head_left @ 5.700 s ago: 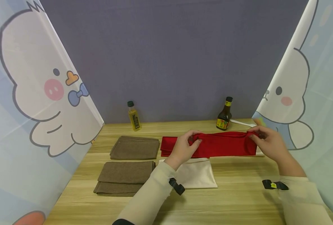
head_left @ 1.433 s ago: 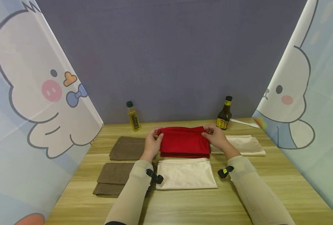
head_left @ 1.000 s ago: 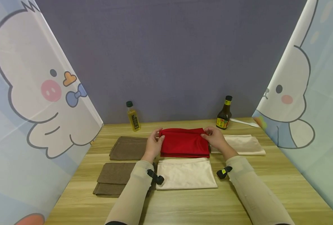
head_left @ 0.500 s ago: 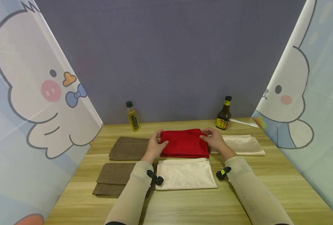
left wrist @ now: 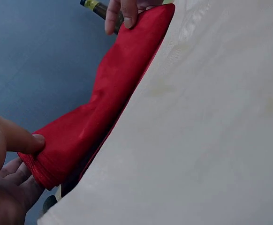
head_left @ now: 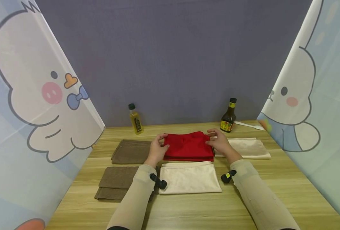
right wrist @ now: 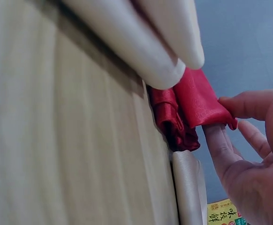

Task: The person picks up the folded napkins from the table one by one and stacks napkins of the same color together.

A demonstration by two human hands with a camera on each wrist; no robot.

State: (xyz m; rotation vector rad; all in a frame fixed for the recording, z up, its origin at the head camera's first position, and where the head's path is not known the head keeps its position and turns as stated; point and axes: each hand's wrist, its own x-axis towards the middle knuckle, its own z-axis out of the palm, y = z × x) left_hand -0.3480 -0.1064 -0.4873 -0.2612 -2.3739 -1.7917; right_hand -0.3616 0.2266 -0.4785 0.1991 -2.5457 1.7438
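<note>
The red cloth has gone from a long strip reaching toward the tabletop's right edge to a compact, doubled bundle, set midway between the left and right edges and close to the far edge. The far cream cloth, covered in part some seconds ago, now lies bare beside it toward the right edge. In the last second the red cloth's upper layer has sunk a little.

Both hands keep a narrow pinch. The left hand has its thumb on top of the left end and its fingers underneath; the right hand holds the opposite end likewise, its fingers under the upper layer. The right wrist view shows that layer raised off the darker folds below.

As the layers nearly line up, the folding looks well along, though the upper layer has yet to settle flat. The near cream cloth lies folded just in front, nearer the tabletop's front edge, and the far brown cloth lies toward the left edge; neither appears to have shifted.
</note>
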